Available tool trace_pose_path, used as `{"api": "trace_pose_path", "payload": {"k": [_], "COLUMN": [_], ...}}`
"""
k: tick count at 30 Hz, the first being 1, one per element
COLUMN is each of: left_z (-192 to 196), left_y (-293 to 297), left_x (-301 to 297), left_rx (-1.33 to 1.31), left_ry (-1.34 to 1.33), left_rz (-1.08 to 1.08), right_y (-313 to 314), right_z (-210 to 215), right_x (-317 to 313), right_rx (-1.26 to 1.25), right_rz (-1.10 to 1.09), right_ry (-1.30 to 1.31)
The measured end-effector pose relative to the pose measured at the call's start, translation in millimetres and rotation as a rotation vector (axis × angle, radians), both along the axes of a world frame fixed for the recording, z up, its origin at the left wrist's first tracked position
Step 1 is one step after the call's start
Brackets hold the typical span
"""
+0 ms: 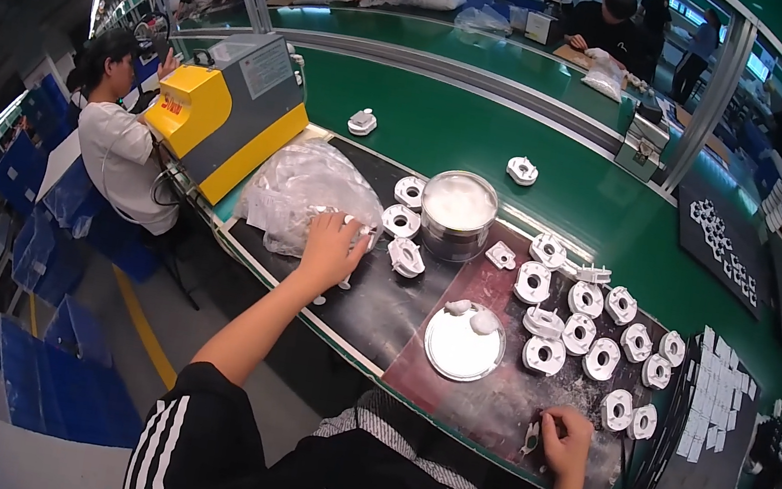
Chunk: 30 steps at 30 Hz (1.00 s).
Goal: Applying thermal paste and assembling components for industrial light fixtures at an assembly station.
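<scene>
My left hand rests on the near right side of a clear plastic bag of pale pieces. Its fingers are spread, and small white bits show by the fingertips. My right hand is curled near the table's front edge, fingers pinched; what they hold, if anything, is too small to make out. Just left of it lies a small greyish part. Between my hands is a round white-topped lid with whitish lumps on it. Behind it stands an open round tin of white material.
Several white ring-shaped housings cover the right side; others flank the tin. A yellow and grey machine stands at the left. Black boards with white pieces lie right. A green belt runs behind. A co-worker sits left.
</scene>
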<state>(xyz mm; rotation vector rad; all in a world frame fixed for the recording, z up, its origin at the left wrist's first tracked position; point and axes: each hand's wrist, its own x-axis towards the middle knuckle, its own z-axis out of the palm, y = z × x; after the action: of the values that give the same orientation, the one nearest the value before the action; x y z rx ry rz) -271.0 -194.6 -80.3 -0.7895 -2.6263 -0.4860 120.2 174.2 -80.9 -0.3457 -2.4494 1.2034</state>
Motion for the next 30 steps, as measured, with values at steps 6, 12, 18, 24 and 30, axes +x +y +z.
{"api": "trace_pose_path", "payload": {"k": [6,12,18,24,30], "left_z": [-2,1,26,-4,3], "left_y": [-3,3,-19,-31,0], "left_x": [24,30,46,119,96], "left_rx": [0.248,0.569,0.672,0.298,0.158], "left_ry": [0.049,-0.120,0.004,-0.192,-0.227], "left_rz": [-0.052,-0.265,-0.071,-0.045,-0.086], "right_y": [1,-3,-2,-2,2], "right_z": [6,4,2,3,25], "right_x": [-1,-8,-1,-4,-20], "right_rx": [0.029,0.035,0.078,0.079,-0.104], "right_rz": [-0.015,-0.026,-0.044,-0.063,-0.130], "right_ry": [-0.019,0.001,-0.005,-0.023,0.060]}}
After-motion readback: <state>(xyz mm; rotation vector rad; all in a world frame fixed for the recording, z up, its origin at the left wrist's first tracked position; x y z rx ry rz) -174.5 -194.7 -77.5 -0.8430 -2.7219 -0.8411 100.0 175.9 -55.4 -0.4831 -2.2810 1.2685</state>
